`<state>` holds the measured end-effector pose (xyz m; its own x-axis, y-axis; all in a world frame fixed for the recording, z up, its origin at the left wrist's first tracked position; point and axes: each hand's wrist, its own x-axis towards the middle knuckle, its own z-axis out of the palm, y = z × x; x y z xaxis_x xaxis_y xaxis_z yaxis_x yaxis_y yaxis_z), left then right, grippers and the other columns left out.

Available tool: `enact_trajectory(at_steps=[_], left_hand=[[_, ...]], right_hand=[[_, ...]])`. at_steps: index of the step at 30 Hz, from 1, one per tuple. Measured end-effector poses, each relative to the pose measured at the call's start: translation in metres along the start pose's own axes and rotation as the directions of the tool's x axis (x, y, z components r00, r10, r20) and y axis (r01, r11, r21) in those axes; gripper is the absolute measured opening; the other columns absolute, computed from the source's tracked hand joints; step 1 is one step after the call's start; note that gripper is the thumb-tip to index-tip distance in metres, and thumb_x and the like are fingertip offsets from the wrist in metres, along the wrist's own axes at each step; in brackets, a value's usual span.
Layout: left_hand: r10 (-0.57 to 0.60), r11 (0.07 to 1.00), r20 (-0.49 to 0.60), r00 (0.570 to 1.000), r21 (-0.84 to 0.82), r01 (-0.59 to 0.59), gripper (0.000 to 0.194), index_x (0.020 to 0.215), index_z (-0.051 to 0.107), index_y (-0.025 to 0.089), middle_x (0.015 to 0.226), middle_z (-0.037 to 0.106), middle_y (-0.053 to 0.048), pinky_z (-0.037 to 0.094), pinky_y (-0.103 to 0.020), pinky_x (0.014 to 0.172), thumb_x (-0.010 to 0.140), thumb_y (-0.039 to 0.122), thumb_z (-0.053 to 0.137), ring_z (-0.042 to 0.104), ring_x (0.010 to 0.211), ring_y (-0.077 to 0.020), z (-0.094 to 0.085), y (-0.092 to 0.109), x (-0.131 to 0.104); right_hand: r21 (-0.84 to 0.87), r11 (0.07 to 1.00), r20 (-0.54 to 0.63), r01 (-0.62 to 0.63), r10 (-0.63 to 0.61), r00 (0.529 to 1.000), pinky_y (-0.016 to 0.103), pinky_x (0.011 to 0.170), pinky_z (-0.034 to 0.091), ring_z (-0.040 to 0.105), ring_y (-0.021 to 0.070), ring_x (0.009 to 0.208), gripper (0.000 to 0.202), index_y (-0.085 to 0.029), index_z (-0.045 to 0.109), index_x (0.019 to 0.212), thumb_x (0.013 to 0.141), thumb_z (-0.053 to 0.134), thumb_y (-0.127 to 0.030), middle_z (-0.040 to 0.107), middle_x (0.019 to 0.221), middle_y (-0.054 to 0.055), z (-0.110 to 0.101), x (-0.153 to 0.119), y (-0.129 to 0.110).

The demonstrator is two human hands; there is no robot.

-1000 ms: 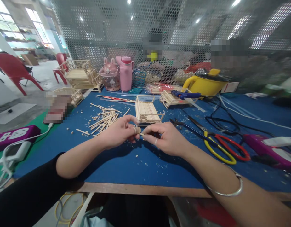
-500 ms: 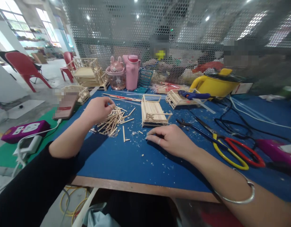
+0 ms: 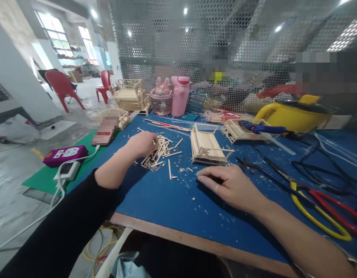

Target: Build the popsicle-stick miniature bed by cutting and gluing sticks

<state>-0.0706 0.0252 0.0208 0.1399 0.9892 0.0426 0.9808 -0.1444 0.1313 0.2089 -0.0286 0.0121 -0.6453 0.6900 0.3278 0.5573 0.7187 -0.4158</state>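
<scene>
My left hand (image 3: 142, 144) reaches over the left side of a pile of short wooden sticks (image 3: 159, 154). Its fingers are curled down at the sticks; the fingertips are mostly hidden, so what they hold cannot be made out. Low over the blue table mat, my right hand (image 3: 232, 187) is open, thumb and forefinger stretched out and apart, with nothing between them. Just beyond it stands a small bed-like frame of wooden sticks (image 3: 207, 143), upright, with rails at both ends. A few loose sticks (image 3: 169, 170) and scraps lie between the hands.
Long-handled scissors (image 3: 297, 189) and pliers (image 3: 254, 166) lie at the right. Behind are a blue glue gun (image 3: 261, 127) by another stick frame (image 3: 236, 131), a yellow pot (image 3: 297, 114), and a pink bottle (image 3: 181, 96). A phone (image 3: 104, 131) stands at the left.
The view has swung left, shifting everything rightward in the picture. My left hand has lowered closer to the stick pile. My right hand remains near the stick frame.
</scene>
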Motion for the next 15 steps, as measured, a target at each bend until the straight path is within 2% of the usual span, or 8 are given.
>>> enact_trajectory(at_steps=[2, 6, 12, 15], left_hand=[[0.057, 0.998, -0.022, 0.998, -0.022, -0.057, 0.034, 0.105, 0.070, 0.024, 0.107, 0.068, -0.008, 0.046, -0.032, 0.080, 0.079, 0.022, 0.048, 0.062, 0.095, -0.0240, 0.001, 0.004, 0.001], [0.214, 0.974, 0.052, 0.975, -0.086, -0.209, 0.030, 0.095, 0.074, 0.026, 0.101, 0.071, -0.006, 0.047, -0.030, 0.080, 0.076, 0.019, 0.052, 0.064, 0.091, -0.0219, 0.007, 0.014, 0.001], [0.185, 0.982, 0.043, 0.982, -0.034, -0.183, 0.031, 0.098, 0.071, 0.024, 0.100, 0.071, -0.008, 0.046, -0.031, 0.073, 0.080, 0.017, 0.046, 0.064, 0.092, -0.0245, 0.008, 0.012, -0.001], [0.121, 0.992, 0.013, 0.993, 0.027, -0.122, 0.032, 0.099, 0.070, 0.024, 0.103, 0.070, -0.008, 0.047, -0.032, 0.076, 0.079, 0.014, 0.046, 0.064, 0.093, -0.0245, 0.005, 0.008, -0.002]], right_hand=[[0.011, 1.000, 0.005, 0.019, -0.019, 1.000, 0.024, 0.064, 0.051, 0.069, 0.0132, 0.071, 0.018, -0.022, 0.072, 0.085, 0.088, 0.054, -0.027, 0.075, 0.081, 0.000, 0.000, 0.000, -0.001], [0.015, 0.999, 0.024, 0.037, -0.038, 0.999, 0.023, 0.066, 0.052, 0.069, 0.0129, 0.073, 0.018, -0.023, 0.072, 0.088, 0.088, 0.055, -0.027, 0.075, 0.083, -0.001, 0.000, -0.001, -0.001], [-0.046, 0.995, 0.024, 0.091, -0.090, 0.996, 0.024, 0.066, 0.052, 0.070, 0.0137, 0.074, 0.017, -0.022, 0.071, 0.089, 0.088, 0.055, -0.026, 0.076, 0.084, 0.000, -0.004, -0.001, 0.001], [-0.121, 0.981, 0.004, 0.149, -0.150, 0.989, 0.024, 0.068, 0.052, 0.071, 0.0148, 0.077, 0.018, -0.021, 0.071, 0.091, 0.089, 0.054, -0.026, 0.076, 0.086, 0.001, -0.008, -0.003, 0.004]])
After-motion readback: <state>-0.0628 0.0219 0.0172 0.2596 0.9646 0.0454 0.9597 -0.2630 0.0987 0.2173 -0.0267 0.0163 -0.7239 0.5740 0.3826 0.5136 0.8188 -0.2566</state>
